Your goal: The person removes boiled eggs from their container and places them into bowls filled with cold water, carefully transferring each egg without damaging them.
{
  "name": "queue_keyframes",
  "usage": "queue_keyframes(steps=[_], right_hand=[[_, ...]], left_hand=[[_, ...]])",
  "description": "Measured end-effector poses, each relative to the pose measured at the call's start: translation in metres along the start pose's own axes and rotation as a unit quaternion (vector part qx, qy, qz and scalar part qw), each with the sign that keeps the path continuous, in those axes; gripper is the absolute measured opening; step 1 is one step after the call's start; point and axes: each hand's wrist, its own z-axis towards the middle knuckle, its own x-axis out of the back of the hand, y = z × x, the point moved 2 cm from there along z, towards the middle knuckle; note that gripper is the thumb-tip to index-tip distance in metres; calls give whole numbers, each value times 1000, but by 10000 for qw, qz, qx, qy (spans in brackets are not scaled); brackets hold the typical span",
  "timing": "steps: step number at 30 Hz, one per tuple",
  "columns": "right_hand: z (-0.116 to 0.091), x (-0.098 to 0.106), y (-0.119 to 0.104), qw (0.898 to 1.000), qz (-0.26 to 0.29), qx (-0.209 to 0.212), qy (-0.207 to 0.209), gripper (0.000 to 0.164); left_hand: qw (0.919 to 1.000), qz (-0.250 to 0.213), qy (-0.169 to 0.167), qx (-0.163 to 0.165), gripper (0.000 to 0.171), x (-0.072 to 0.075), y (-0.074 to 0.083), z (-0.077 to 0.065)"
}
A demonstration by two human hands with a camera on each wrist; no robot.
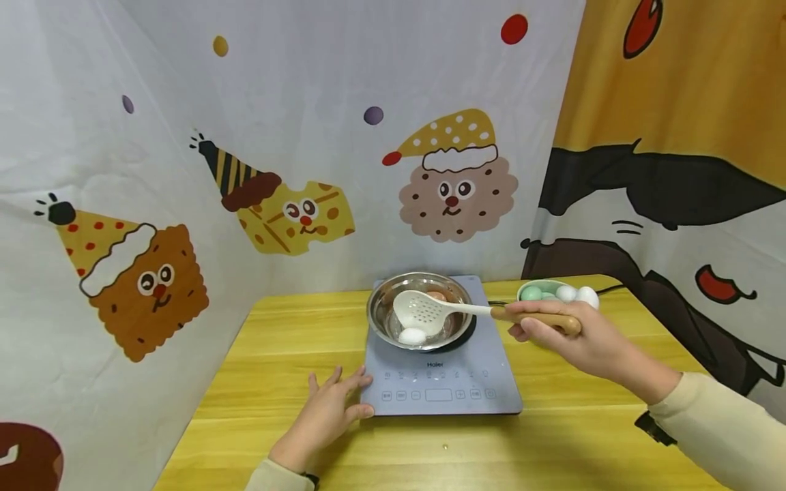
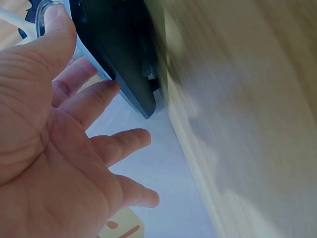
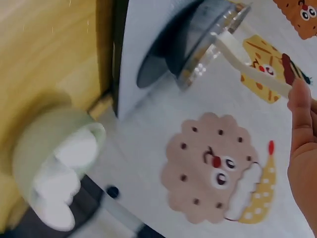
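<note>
In the head view, my right hand (image 1: 589, 339) grips the wooden handle of a white slotted spoon (image 1: 424, 311). The spoon's perforated head hangs over a steel bowl (image 1: 377, 326), overlapping its inside. A white egg (image 1: 412, 336) shows in the bowl just below the spoon head, and a brown egg (image 1: 437, 296) lies behind it, partly covered. The bowl stands on a grey induction cooktop (image 1: 399, 363). My left hand (image 1: 330, 409) touches the cooktop's left edge, fingers spread; in the left wrist view the thumb (image 2: 60, 34) is at the edge's upper side.
Right of the cooktop, a pale green bowl (image 3: 29, 151) holds several white and green eggs, partly behind my right hand. A black cord (image 1: 610, 289) runs behind it on the yellow wooden table (image 1: 270, 341). A cartoon-printed cloth (image 1: 307, 82) hangs along the back and sides.
</note>
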Motion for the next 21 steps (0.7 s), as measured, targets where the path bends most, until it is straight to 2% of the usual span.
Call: queue_keyframes(steps=[4,10,13,16,21], right_hand=[[-1,-5,23,9940,726,-783,231,33],[1,-11,51,9726,1545,-1694,398,44],[3,-15,59,9542,2027,-2131,542,51],[5,-19,65,9289,2563,-2558,776,52],[3,-25,68,8915,3474,-2640,1220,35]], left_hand=[[10000,12,7,-18,60,0,0,-1],[10000,34,-1,-31,60,-1,0,1],[10000,-18,26,-24,59,0,-1,1],[10000,-42,66,-24,59,-1,-1,1],[10000,-77,38,20,59,-1,-2,0]])
